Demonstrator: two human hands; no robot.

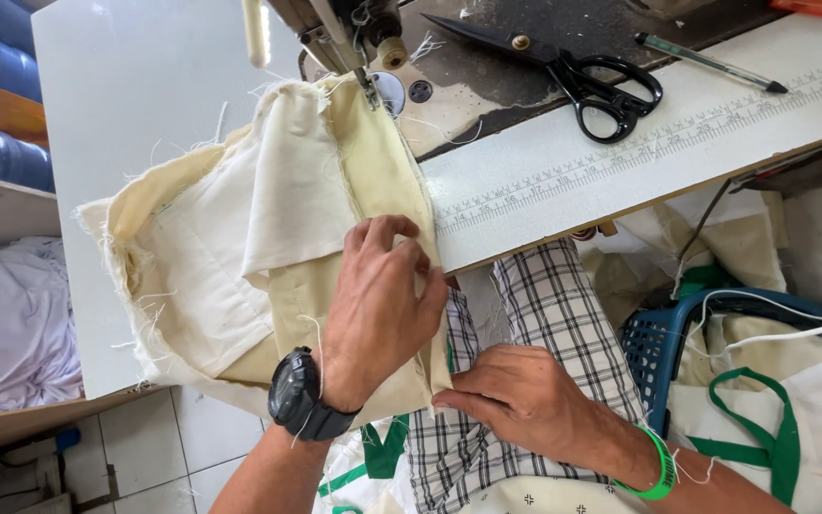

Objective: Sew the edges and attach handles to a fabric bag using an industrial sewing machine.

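We see a cream fabric piece (268, 238) lying on a white sewing table (126, 86), its top edge tucked under the needle of a sewing machine (354, 29). It is layered: pale lining on the left, a yellower panel on the right, with a vertical seam already run down the panel from the needle. The edges are raw and frayed, with loose threads hanging, so trimming and finishing look undone.

Our left hand (378, 305), a black watch (302, 395) on the wrist, presses flat on the panel, its fingers curled over the right edge. Our right hand (525, 395), with a green wristband (656, 466), pinches the lower corner of the fabric where it hangs off the table edge, thumb and fingertips pressed together on the cloth.

Beyond the fabric, a ruler strip (649, 143) runs along the table front. Black scissors (573, 76) and a pen (711, 62) lie further back. Below, we see checked shorts (554, 314), and at right a blue basket (663, 343) holding cream and green cloth
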